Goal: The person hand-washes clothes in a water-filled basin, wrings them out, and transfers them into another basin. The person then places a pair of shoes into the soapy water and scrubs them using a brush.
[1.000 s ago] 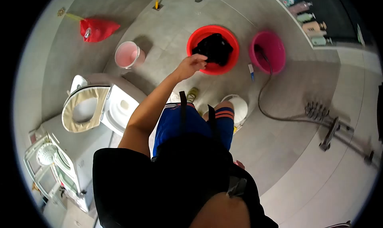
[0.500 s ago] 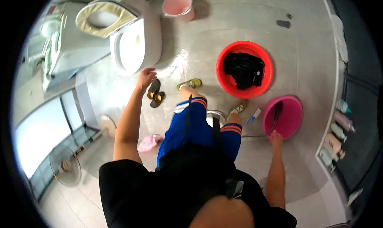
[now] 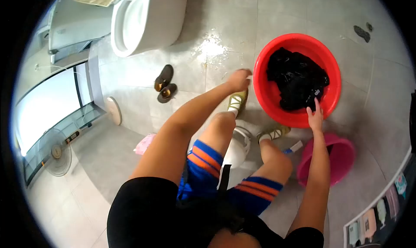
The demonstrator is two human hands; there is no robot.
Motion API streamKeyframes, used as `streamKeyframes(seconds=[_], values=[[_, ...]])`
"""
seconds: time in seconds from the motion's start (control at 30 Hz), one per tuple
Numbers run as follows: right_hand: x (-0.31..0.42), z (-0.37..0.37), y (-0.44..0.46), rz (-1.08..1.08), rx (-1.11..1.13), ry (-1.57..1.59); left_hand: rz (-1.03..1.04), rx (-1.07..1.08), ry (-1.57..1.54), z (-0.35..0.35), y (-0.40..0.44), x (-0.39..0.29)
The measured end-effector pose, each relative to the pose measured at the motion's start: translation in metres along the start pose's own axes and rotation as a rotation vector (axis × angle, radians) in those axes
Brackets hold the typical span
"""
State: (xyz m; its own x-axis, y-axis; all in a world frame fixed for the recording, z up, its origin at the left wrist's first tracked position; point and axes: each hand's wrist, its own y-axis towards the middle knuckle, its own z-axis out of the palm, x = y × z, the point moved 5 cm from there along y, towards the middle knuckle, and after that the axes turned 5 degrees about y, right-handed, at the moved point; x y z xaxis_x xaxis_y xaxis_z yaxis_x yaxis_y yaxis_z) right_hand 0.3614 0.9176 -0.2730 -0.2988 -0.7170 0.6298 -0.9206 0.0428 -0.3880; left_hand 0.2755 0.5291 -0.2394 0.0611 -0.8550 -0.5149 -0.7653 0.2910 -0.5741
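A red basin [image 3: 258, 96] stands on the floor in front of me, with wet-looking black clothing [image 3: 297, 76] heaped inside. My left hand [image 3: 239, 79] is just left of its rim, fingers loosely bent and holding nothing. Over the near right rim, my right hand [image 3: 316, 117] reaches in with fingers apart, its fingertips close to the clothing; whether they touch it I cannot tell. A magenta basin [image 3: 342, 161] sits below the red one, partly hidden by my right forearm, with something dark inside.
A white toilet [image 3: 162, 20] stands at upper left, with dark slippers [image 3: 164, 81] nearby. Between my legs is a white rounded object [image 3: 236, 150]. A blue-and-white brush-like item [image 3: 294, 147] lies beside the magenta basin. Bottles [image 3: 369, 222] line the lower right, and a fan [image 3: 56, 152] stands left.
My right hand has left the magenta basin's rim and moved to the red basin. My left hand has swung right from near the toilet toward the red basin. The view has shifted closer.
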Motion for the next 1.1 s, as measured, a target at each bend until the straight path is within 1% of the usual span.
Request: streamKeyframes(seconds=[0.03, 0.07, 0.1, 0.13, 0.23, 0.27, 0.3, 0.37, 0.47, 0.57, 0.63, 0.67, 0.7, 0.73, 0.77, 0.83, 0.87, 0.9, 0.97, 1.0, 1.07, 1.1], values=[[-0.009, 0.022, 0.024, -0.024, 0.023, -0.064, 0.016, 0.025, 0.07, 0.027, 0.024, -0.007], [-0.009, 0.031, 0.044, -0.071, -0.014, -0.134, -0.023, 0.119, 0.141, 0.036, 0.044, -0.028], [-0.005, 0.039, 0.065, -0.115, -0.062, -0.204, 0.108, 0.023, 0.258, 0.066, 0.071, -0.029], [-0.002, 0.051, 0.082, -0.111, -0.011, -0.347, 0.256, -0.076, 0.376, 0.093, 0.097, -0.029], [-0.009, 0.075, 0.111, -0.09, 0.138, -0.714, 0.415, -0.048, 0.565, 0.131, 0.134, -0.053], [-0.018, 0.086, 0.117, -0.103, 0.162, -0.728, 0.424, 0.009, 0.596, 0.145, 0.149, -0.049], [-0.029, 0.099, 0.123, -0.121, 0.187, -0.738, 0.435, -0.004, 0.65, 0.158, 0.161, -0.046], [-0.046, 0.116, 0.133, -0.066, 0.241, -0.714, 0.431, 0.057, 0.803, 0.176, 0.185, -0.041], [-0.064, 0.128, 0.145, -0.07, 0.246, -0.723, 0.403, 0.141, 0.901, 0.189, 0.211, -0.043], [-0.07, 0.132, 0.152, -0.027, 0.248, -0.703, 0.419, 0.16, 0.915, 0.203, 0.234, -0.041], [-0.078, 0.138, 0.157, -0.025, 0.238, -0.733, 0.391, 0.238, 0.901, 0.197, 0.235, -0.046], [-0.079, 0.137, 0.154, -0.028, 0.223, -0.662, 0.377, 0.279, 0.898, 0.198, 0.235, -0.044], [-0.068, 0.129, 0.151, -0.004, 0.27, -0.617, 0.366, 0.319, 0.895, 0.196, 0.238, -0.044], [-0.062, 0.119, 0.147, -0.049, 0.26, -0.495, 0.33, 0.391, 0.787, 0.191, 0.236, -0.044], [-0.059, 0.11, 0.145, -0.099, 0.248, -0.375, 0.379, 0.26, 0.72, 0.185, 0.24, -0.044], [-0.065, 0.087, 0.143, -0.263, 0.046, -0.298, 0.464, -0.003, 0.581, 0.172, 0.245, -0.038], [-0.078, 0.078, 0.142, -0.479, -0.232, -0.281, 0.483, -0.156, 0.61, 0.166, 0.244, -0.038], [-0.059, 0.06, 0.132, -0.486, -0.372, -0.443, 0.471, -0.181, 0.618, 0.16, 0.239, -0.04], [-0.062, 0.062, 0.135, -0.256, -0.314, -0.59, 0.45, -0.221, 0.624, 0.154, 0.231, -0.052], [-0.076, 0.075, 0.143, -0.138, -0.196, -0.628, 0.439, -0.153, 0.731, 0.161, 0.233, -0.053], [-0.086, 0.096, 0.156, 0.073, 0.015, -0.693, 0.395, -0.066, 0.796, 0.17, 0.241, -0.054], [-0.101, 0.112, 0.164, 0.074, 0.019, -0.713, 0.375, -0.016, 0.827, 0.177, 0.245, -0.054]])
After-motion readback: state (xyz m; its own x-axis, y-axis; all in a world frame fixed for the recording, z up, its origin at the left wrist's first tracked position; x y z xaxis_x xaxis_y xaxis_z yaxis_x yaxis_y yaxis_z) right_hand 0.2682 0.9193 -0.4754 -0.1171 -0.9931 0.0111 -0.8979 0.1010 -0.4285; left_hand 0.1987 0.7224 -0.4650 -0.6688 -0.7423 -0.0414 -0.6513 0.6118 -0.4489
